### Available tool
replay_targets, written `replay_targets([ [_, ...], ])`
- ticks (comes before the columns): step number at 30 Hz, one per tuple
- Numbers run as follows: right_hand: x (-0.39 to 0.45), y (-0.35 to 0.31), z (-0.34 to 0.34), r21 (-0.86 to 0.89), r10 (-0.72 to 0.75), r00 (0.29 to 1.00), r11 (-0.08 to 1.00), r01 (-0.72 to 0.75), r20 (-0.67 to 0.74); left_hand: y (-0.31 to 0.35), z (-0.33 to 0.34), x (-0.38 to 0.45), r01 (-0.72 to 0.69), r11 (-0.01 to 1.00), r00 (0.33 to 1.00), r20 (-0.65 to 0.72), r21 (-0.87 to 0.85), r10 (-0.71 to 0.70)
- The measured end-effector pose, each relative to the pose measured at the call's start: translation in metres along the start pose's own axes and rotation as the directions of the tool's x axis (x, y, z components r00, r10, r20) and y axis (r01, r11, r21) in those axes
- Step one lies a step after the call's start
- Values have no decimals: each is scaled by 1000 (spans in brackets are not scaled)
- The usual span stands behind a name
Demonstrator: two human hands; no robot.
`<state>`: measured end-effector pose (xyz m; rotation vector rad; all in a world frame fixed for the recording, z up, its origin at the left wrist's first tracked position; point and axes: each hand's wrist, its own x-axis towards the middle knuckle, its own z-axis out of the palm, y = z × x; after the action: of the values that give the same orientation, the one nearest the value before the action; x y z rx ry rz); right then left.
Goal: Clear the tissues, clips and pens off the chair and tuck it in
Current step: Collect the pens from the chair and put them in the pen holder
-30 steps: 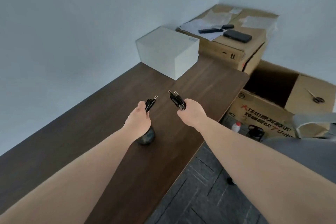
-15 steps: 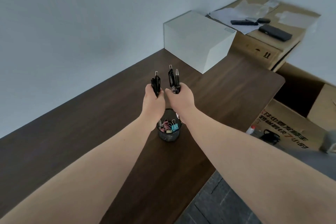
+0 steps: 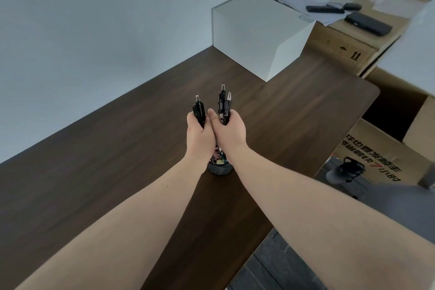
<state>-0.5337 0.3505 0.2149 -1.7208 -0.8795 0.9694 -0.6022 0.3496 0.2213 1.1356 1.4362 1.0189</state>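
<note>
Slim black pens (image 3: 224,106) upright in right hand (image 3: 229,130)

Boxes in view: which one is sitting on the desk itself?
The white box, at the desk's far end; the cardboard boxes stand beyond the desk edge.

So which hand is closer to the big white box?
The right hand. It holds pens on the side toward the white box, which sits farther back on the desk. The left hand is pressed against it on the side away from the box.
</note>
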Motion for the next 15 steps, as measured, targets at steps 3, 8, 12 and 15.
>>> replay_targets([
  [3, -2, 3, 0, -21, -16, 1000, 1000, 15, -8, -1, -1, -2, 3, 999, 1000, -5, 36, -2],
  [8, -4, 5, -9, -99, -76, 997, 992, 76, 3, -3, -2, -2, -4, 988, 999, 53, 153, -4],
  [12, -7, 3, -16, -172, -110, 993, 978, 114, 36, -1, -4, -7, -13, 976, 997, 77, 216, -4],
  [15, -11, 2, -23, -224, -134, 988, 963, 147, 73, 0, -6, -7, -38, 959, 993, 115, 281, 6],
])
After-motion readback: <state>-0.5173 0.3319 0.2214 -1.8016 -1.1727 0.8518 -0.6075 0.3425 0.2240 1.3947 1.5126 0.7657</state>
